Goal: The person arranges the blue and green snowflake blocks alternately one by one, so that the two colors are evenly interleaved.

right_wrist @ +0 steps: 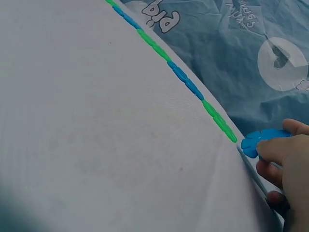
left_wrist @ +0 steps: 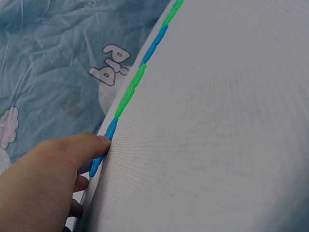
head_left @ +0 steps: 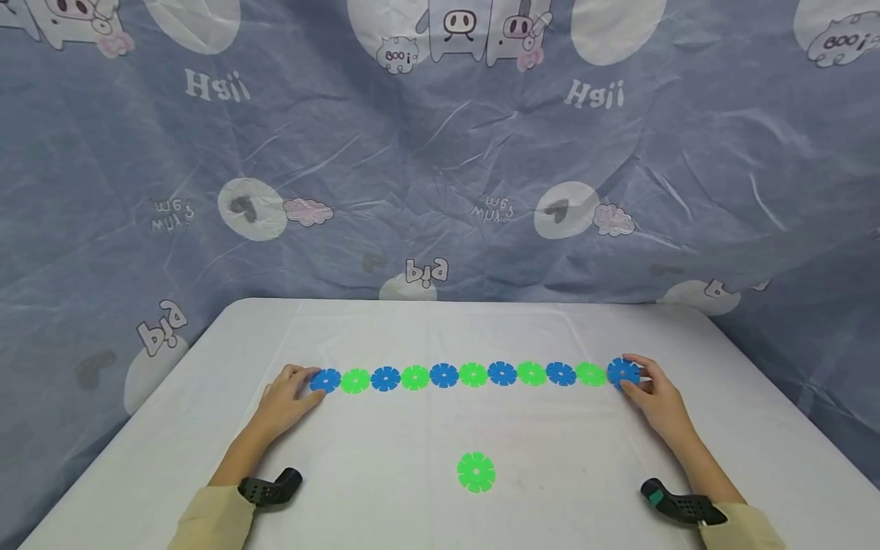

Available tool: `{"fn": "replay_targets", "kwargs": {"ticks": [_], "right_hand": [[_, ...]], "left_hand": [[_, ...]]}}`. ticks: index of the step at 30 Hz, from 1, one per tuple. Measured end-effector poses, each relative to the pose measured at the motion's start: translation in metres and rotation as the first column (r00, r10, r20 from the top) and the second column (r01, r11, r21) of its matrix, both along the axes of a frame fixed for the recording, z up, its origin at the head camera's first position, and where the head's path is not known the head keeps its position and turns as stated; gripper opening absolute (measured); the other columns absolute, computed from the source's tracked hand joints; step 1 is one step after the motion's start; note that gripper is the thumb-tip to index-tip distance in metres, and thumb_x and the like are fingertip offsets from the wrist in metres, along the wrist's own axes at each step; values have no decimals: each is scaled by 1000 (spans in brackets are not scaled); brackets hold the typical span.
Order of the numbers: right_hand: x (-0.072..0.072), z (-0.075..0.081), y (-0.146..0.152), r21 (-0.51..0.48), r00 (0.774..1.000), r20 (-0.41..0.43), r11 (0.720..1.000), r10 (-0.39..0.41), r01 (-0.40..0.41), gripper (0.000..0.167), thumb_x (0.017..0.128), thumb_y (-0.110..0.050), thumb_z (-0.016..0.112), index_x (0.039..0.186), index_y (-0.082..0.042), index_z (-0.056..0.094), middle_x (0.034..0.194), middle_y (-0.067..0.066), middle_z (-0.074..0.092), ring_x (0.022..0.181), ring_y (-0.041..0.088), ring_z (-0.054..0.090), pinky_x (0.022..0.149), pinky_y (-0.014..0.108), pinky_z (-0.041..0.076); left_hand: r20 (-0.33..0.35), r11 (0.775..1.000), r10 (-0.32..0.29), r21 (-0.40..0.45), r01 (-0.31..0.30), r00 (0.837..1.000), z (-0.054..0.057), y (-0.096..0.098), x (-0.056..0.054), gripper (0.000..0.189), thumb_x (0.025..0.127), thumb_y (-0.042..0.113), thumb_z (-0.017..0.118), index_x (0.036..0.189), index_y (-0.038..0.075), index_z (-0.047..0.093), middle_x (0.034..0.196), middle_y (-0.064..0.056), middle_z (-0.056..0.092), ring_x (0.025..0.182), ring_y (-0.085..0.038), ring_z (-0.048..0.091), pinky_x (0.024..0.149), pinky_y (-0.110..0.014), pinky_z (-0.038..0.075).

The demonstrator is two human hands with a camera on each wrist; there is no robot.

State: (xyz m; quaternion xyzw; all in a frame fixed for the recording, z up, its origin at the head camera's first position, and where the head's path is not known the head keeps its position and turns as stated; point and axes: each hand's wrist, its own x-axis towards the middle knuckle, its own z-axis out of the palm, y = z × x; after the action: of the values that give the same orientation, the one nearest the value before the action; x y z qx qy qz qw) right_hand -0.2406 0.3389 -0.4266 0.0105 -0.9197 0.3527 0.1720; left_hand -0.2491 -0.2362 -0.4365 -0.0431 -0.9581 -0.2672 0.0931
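Blue and green notched plastic discs lie flat in a straight, alternating row across the table, among them a green disc [head_left: 473, 375] near its middle. At the row's left end my left hand [head_left: 283, 401] holds a blue disc [head_left: 325, 380] between thumb and fingers at its edges. My right hand [head_left: 660, 401] pinches another blue disc [head_left: 622, 371] at the right end. In the right wrist view this blue disc [right_wrist: 251, 144] is tilted and raised off the table, beside the last green disc [right_wrist: 219, 122]. Part of it is hidden behind the fingers.
A single green disc [head_left: 476, 472] lies closer to me, in front of the row. White cloth covers the table [head_left: 385, 458]. Behind its far edge hangs a blue-grey patterned curtain [head_left: 412, 153]. Both wrists wear black straps.
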Motion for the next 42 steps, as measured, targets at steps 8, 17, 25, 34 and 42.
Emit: {"fn": "replay_targets", "kwargs": {"ticks": [8,17,25,34,42], "right_hand": [[-3,-7,2,129,998,-8,990,-55,56,45,90,-7,49,132,3,38,112,29,46,89,34,49,69,38,42],[-2,-11,2,255,996,54,965,-72,56,39,95,-17,40,130,-1,43,134,31,34,114,51,30,82,58,22],[-2,-9,0,242,995,-44,965,-91,99,35,93,-24,47,118,-1,54,121,29,41,108,47,36,81,57,21],[0,-6,-2,317,994,-63,943,-85,101,29,89,-19,54,112,-2,58,118,28,47,104,46,41,79,56,25],[1,-7,-1,317,997,-41,945,-73,82,30,90,-15,50,117,-3,55,126,29,45,109,49,39,81,59,25]], "left_hand": [[12,1000,1,0,-1,1000,4,0,0,51,86,33,57,127,4,50,119,-18,47,110,-35,46,86,-51,33],[15,1000,-4,4,3,1000,6,0,0,51,86,33,57,127,4,49,119,-17,47,111,-35,45,88,-52,33],[11,1000,1,0,-1,1000,4,-1,-1,51,86,33,57,127,4,50,119,-18,47,110,-35,46,87,-52,33],[15,1000,5,3,-5,1000,3,-1,0,51,86,33,57,127,4,50,119,-18,47,111,-36,45,88,-52,32],[2,1000,4,11,-4,1000,2,1,1,50,85,32,58,126,4,50,118,-18,47,110,-35,46,87,-52,32]]}}
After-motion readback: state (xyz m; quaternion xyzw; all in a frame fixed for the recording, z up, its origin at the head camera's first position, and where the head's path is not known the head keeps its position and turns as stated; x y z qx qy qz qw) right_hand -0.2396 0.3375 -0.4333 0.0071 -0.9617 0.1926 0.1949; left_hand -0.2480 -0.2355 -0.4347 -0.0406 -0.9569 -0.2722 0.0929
